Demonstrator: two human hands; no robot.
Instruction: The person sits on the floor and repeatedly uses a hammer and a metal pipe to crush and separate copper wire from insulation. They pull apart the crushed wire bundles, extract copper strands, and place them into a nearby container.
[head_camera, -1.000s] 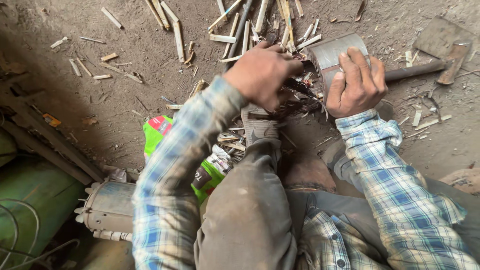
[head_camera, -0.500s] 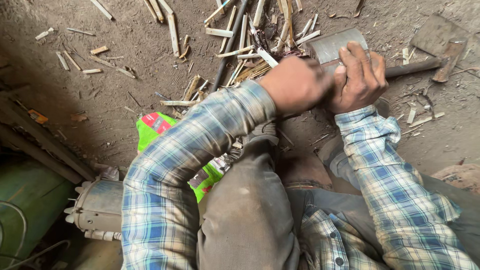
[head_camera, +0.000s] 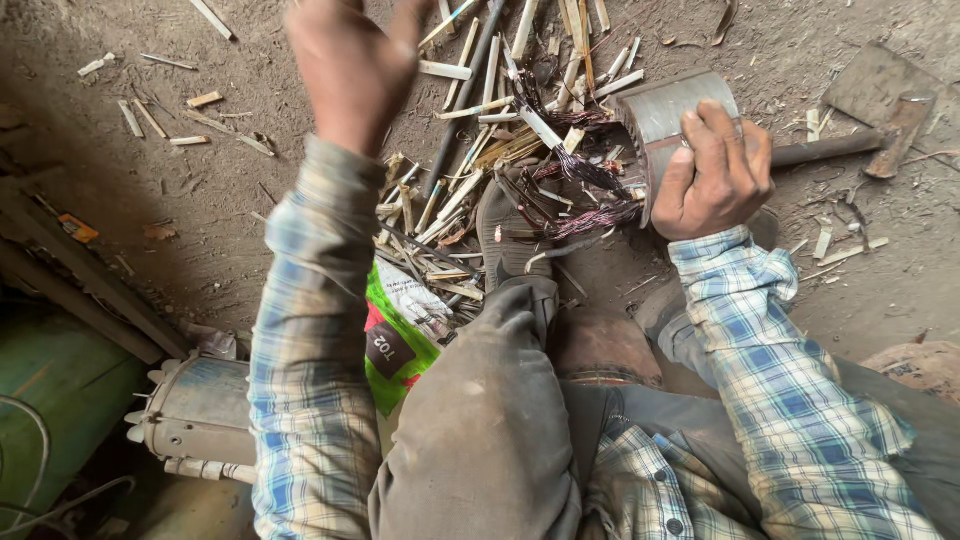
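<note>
I see one package: a crumpled green bag (head_camera: 400, 335) on the ground under my left arm, beside my knee, with white, red and a dark patch on it. I see no signs or screens.

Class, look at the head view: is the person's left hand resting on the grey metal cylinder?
No: the left hand is raised clear of it; only the right hand grips the grey metal cylinder.

We saw the right hand (head_camera: 712, 172) clamped over the grey metal cylinder (head_camera: 668, 112), with dark copper wire (head_camera: 590, 195) spilling from the cylinder's open end just left of that grip. The left hand (head_camera: 350, 62) was raised, blurred, well apart from it, above scattered wooden slivers (head_camera: 450, 200).
</note>
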